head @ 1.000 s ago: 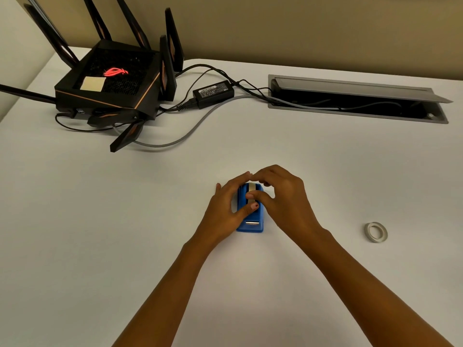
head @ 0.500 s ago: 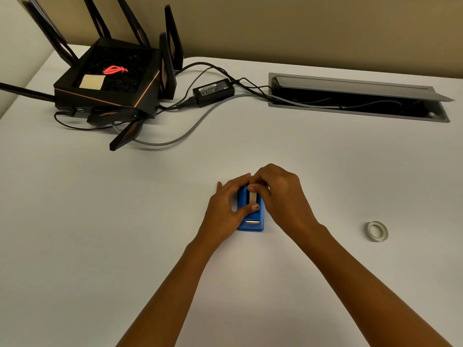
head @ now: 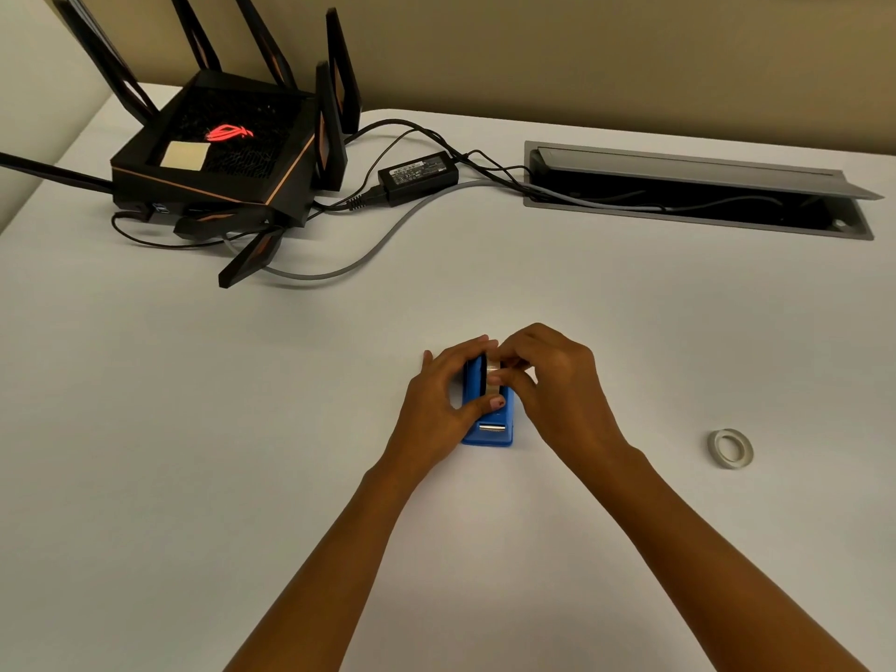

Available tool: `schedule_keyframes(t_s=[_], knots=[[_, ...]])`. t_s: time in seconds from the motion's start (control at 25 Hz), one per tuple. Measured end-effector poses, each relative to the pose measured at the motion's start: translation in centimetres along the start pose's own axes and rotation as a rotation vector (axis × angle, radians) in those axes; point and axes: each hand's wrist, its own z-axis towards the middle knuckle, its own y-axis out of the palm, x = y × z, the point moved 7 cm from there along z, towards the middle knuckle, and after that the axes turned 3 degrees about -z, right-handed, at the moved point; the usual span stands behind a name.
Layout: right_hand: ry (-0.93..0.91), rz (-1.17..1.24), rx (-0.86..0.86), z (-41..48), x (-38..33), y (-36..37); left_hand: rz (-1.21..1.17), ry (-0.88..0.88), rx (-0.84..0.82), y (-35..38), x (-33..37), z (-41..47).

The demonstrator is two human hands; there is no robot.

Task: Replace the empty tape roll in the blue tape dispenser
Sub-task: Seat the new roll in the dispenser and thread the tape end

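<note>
The blue tape dispenser [head: 489, 424] stands on the white table [head: 242, 429], its metal cutter facing me. My left hand [head: 443, 405] wraps its left side, thumb across the top. My right hand [head: 552, 380] pinches a pale tape roll [head: 493, 367] sitting in the dispenser's cradle; most of the roll is hidden by my fingers. A second thin ring, a tape roll core [head: 729, 448], lies flat on the table well to the right of both hands.
A black router [head: 218, 157] with tall antennas sits at the back left, with a power brick [head: 417, 177] and cables trailing beside it. An open cable hatch [head: 698, 191] is set into the table at the back right.
My right fingers have shifted a little on the roll in the dispenser's cradle. The left hand keeps its hold on the dispenser. The ring on the right has not moved.
</note>
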Motion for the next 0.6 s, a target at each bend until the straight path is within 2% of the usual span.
schedule_keyframes(t_s=[0.2, 0.4, 0.52, 0.6], knots=[[-0.044, -0.089, -0.047, 0.0, -0.7, 0.4, -0.004, -0.012, -0.003, -0.1, 0.1, 0.0], [0.041, -0.164, -0.194, 0.5, 0.2, 1.6, 0.021, -0.037, -0.003, 0.0, -0.2, 0.1], [0.021, -0.159, -0.19, 0.2, -0.2, 1.4, 0.02, -0.019, -0.029, 0.0, -0.3, 0.1], [0.018, -0.118, -0.121, -0.4, -0.6, 0.9, 0.0, 0.027, -0.066, 0.0, -0.3, 0.1]])
